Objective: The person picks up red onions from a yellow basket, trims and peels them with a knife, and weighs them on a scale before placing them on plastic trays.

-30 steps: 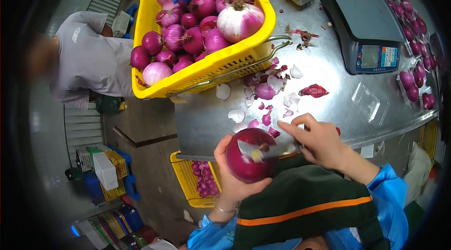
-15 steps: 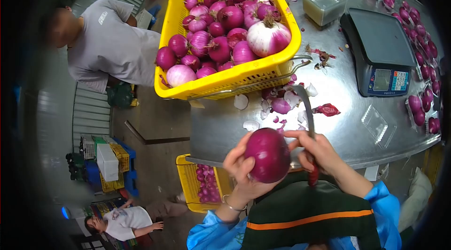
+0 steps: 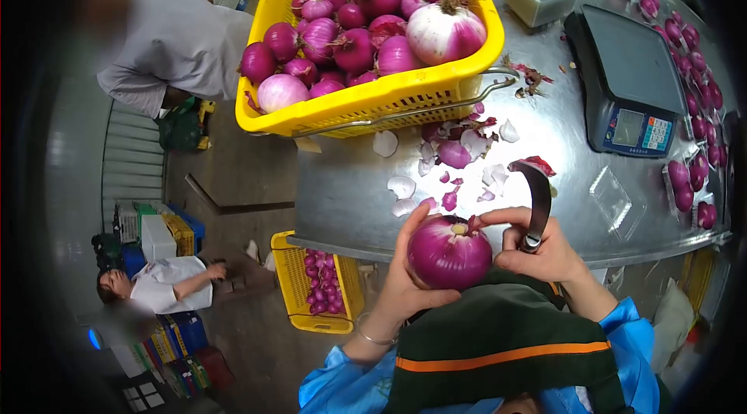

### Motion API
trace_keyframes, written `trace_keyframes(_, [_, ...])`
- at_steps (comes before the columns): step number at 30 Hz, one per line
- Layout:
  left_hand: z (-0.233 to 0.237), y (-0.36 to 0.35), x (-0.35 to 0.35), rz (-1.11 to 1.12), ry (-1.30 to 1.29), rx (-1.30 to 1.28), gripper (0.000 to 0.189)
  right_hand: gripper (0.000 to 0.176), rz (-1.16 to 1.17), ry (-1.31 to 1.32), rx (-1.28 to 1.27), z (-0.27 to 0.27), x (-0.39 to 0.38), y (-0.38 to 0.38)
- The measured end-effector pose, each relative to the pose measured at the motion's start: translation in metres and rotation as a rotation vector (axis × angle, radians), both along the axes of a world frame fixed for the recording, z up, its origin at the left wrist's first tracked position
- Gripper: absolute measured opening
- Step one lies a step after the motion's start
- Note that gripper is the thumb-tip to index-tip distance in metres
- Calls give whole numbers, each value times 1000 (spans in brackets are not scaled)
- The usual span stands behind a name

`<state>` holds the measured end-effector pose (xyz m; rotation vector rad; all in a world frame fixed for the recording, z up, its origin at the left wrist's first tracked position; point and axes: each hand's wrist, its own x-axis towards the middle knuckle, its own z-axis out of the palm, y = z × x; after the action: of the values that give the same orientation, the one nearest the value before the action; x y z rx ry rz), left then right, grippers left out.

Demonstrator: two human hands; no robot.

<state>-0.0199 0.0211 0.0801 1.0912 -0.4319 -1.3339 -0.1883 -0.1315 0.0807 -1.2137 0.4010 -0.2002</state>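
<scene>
Cupping a purple onion (image 3: 450, 257) in the left hand (image 3: 401, 285) and gripping a curved knife (image 3: 538, 205) in the right hand (image 3: 548, 257) (blade raised, clear of the onion), with index finger reaching to the onion's top. Held at the near edge of the metal table (image 3: 346, 192), near loose peel (image 3: 401, 186).

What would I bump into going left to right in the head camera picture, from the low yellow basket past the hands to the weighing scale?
Low yellow basket → left hand → purple onion → right hand → weighing scale.
</scene>
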Motion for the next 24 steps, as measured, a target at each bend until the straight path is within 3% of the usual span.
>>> trace_keyframes(4, [0,1,0,11,-143,-76,118,48,-149,-14,-267,15,16,0])
trace_keyframes(6, [-2,3,1,-20,-141,-106,113,42,-233,-171,-738,0,25,-1])
trace_keyframes(7, [2,4,-1,-26,-143,-104,113,31,-259,-81,-777,5,22,-5])
trace_keyframes(9, [10,4,-6,36,255,-58,107,31,-345,-16,-770,8,21,-11])
trace_keyframes(11, [-3,13,-8,67,361,-16,108,37,-455,35,-849,7,19,-13])
trace_keyframes(12, [-8,15,-9,100,467,25,110,37,-456,36,-846,5,14,-13])
trace_keyframes(15, [-9,17,-10,101,491,-21,108,59,-89,5,-1085,6,-5,-10])
trace_keyframes(17, [-7,16,-9,85,490,-73,104,60,-29,39,-1145,16,-5,-6])
trace_keyframes(19, [0,12,-8,70,283,-78,110,62,80,116,-1220,24,-4,-3])
trace_keyframes(22, [-1,11,-5,39,97,-124,115,63,115,151,-1228,25,0,-10])
trace_keyframes(23, [-18,30,5,-12,181,35,117,63,111,150,-1225,14,-4,-17])
trace_keyframes(24, [-10,20,1,-33,98,-205,114,54,-55,273,-1260,-8,-11,-27])
